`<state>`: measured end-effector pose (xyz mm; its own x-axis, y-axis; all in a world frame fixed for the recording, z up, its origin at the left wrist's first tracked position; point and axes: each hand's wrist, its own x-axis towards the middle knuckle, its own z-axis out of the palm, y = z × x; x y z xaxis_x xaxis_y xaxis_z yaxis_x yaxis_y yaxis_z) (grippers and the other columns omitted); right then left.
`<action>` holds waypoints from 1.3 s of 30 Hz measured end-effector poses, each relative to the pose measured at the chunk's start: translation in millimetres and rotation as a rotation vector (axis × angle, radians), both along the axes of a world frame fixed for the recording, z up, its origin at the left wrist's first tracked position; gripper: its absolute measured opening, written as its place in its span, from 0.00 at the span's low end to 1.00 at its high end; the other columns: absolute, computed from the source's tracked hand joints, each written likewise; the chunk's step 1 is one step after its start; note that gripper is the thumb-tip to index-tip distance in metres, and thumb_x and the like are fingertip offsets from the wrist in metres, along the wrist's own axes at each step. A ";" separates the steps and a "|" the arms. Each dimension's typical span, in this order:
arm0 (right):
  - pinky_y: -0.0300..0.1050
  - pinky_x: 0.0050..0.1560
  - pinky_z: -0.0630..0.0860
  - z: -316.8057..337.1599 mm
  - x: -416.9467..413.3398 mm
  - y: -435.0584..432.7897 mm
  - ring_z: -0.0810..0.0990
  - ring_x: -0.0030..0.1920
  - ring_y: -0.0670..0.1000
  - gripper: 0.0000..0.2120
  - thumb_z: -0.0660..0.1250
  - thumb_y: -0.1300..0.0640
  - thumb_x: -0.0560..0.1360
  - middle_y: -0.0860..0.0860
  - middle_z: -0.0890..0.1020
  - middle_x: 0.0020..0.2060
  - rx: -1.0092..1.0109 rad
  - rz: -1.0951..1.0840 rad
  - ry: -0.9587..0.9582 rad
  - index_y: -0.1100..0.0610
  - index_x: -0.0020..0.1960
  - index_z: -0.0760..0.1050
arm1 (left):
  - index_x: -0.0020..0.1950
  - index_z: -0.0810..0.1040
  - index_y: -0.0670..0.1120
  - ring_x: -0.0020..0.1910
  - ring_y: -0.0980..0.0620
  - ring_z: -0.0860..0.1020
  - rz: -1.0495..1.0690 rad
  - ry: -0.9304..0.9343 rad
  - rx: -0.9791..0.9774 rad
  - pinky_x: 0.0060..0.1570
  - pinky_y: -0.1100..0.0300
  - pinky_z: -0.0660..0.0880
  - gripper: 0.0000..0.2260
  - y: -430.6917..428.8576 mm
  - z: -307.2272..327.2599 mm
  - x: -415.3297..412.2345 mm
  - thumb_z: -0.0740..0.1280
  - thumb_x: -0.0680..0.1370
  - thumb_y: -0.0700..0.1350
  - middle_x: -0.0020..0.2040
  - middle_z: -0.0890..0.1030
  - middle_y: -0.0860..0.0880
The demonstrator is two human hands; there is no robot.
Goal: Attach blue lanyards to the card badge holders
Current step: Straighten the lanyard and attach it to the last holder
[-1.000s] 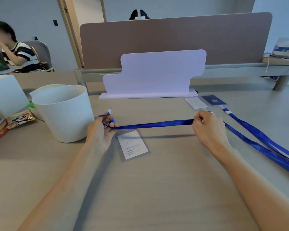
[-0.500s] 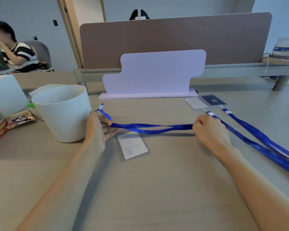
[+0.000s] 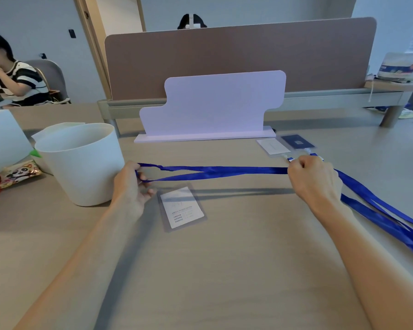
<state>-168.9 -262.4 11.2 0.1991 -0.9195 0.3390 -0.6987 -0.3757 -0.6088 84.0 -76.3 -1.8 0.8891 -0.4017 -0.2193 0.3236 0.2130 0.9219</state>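
left hand: fingers curled round the looped end of the blue lanyard | right hand: fist closed on the other end, strap stretched above the table | card badge holder: flat on table below strap, just beside left hand | white bucket: left of that hand

An office: shared desk with a brown divider panel and seated coworkers.
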 end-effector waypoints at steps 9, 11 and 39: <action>0.43 0.28 0.58 -3.2 -2.8 -9.7 0.61 0.26 0.52 0.13 0.56 0.62 0.73 0.53 0.68 0.26 0.006 -0.032 -0.028 0.59 0.30 0.61 | 0.35 0.68 0.49 0.23 0.56 0.66 -0.089 0.056 -0.008 0.19 0.69 0.62 0.09 6.5 4.1 1.2 0.60 0.76 0.44 0.22 0.68 0.55; 0.44 0.29 0.58 -3.5 -5.9 -14.5 0.60 0.26 0.53 0.12 0.56 0.61 0.72 0.53 0.68 0.27 -0.005 -0.048 -0.049 0.58 0.29 0.61 | 0.31 0.65 0.49 0.24 0.56 0.64 -0.158 0.106 -0.021 0.21 0.68 0.61 0.13 9.1 4.7 3.3 0.59 0.75 0.45 0.20 0.63 0.55; 0.49 0.36 0.77 -19.4 6.3 -18.4 0.77 0.37 0.51 0.11 0.56 0.64 0.77 0.51 0.79 0.38 -0.030 0.288 -0.045 0.57 0.48 0.77 | 0.47 0.74 0.43 0.28 0.55 0.72 -0.235 0.224 -0.281 0.39 0.61 0.69 0.10 6.7 2.7 10.1 0.55 0.80 0.35 0.29 0.73 0.51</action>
